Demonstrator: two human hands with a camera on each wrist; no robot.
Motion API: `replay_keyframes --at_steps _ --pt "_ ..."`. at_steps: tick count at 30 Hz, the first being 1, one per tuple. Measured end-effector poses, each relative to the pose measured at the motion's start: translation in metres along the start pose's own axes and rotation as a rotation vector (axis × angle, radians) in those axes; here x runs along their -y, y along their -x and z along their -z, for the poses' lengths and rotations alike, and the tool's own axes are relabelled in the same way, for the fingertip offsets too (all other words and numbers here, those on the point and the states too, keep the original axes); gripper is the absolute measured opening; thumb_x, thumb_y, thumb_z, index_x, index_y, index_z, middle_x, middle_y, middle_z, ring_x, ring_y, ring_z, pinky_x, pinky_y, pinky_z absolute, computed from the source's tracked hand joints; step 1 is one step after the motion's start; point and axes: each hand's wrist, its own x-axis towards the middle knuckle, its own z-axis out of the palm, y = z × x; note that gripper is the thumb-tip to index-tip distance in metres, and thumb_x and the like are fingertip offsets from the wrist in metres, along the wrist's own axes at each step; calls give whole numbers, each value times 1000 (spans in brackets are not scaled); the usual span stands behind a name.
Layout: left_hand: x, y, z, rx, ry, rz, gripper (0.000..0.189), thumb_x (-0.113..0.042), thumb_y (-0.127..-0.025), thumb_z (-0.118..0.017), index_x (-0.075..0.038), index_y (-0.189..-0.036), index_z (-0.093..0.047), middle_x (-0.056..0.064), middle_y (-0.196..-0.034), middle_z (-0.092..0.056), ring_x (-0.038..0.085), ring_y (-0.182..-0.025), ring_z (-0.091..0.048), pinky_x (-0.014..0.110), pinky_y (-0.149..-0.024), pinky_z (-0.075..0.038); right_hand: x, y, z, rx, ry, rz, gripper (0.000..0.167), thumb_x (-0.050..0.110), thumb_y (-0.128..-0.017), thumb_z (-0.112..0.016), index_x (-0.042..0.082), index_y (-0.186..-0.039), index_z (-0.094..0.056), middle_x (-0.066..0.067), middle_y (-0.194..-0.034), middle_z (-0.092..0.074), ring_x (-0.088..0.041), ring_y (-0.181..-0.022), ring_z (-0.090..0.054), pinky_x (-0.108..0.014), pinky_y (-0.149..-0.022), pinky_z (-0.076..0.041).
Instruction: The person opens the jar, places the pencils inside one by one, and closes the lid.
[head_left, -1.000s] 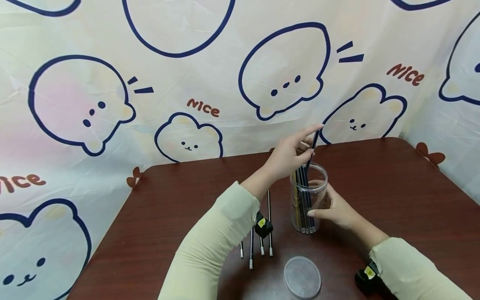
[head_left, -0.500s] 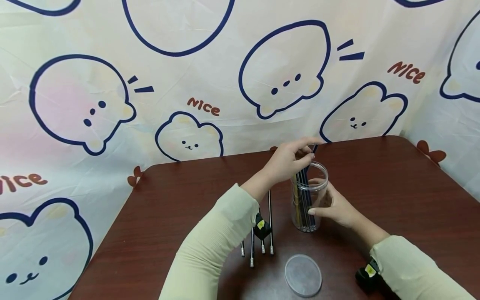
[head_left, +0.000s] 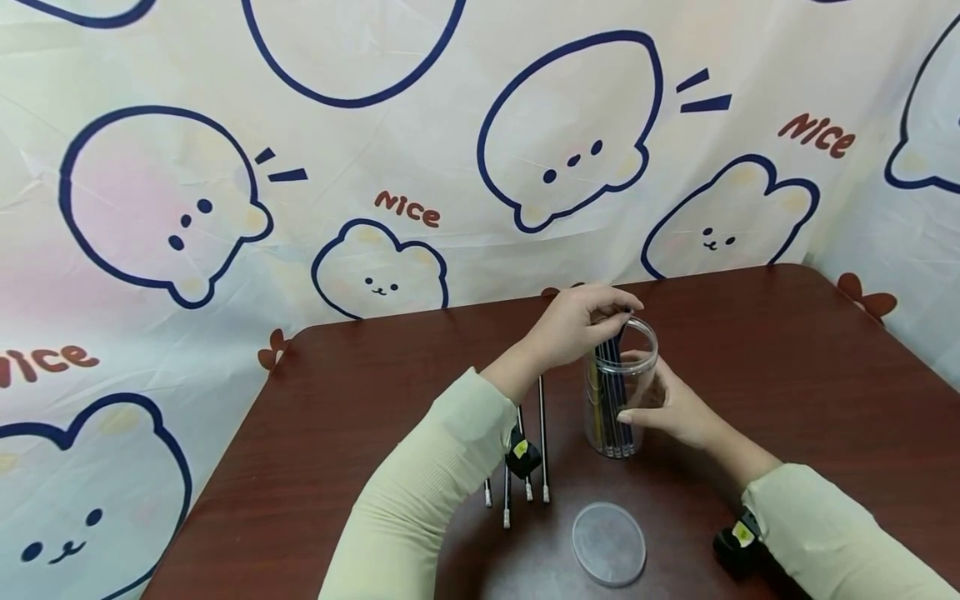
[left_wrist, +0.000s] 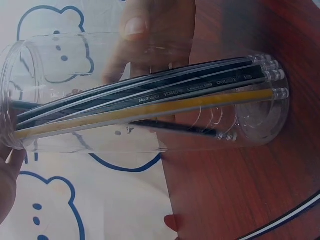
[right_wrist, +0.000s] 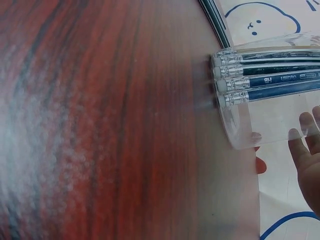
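Observation:
A clear plastic jar (head_left: 641, 392) stands upright on the table, with several dark pencils and a yellow pencil (left_wrist: 200, 104) inside, eraser ends down. My right hand (head_left: 671, 408) grips the jar's side from the right, thumb toward the front. At the jar's mouth, my left hand (head_left: 581, 325) pinches the top of a dark pencil (head_left: 628, 312). Most of that pencil is hidden behind the fingers and the other pencils. One dark pencil (left_wrist: 185, 128) slants inside the jar, its eraser end short of the jar's bottom in the left wrist view.
Several loose pencils (head_left: 543, 450) lie on the brown table (head_left: 360, 417) left of the jar, partly under the left forearm. A round translucent lid (head_left: 609, 544) lies in front of the jar. A cloth printed with cartoon bears (head_left: 420, 125) hangs behind the table.
My left hand has come down to the jar's rim, and the pinched pencil has sunk into the jar with it. The right hand keeps its hold on the jar.

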Motion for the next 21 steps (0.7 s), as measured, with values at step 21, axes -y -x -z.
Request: replay_keyframes --at_steps 21 --pt "-3 2 10 118 46 7 13 -12 -83 -57 -8 -94 -60 -3 -91 -58 2 -82 -51 14 -73 -41 2 1 0 5 8 -8 68 2 -76 -63 5 -129 -21 -19 -124 -36 -26 -108 -43 -32 -83 -39"
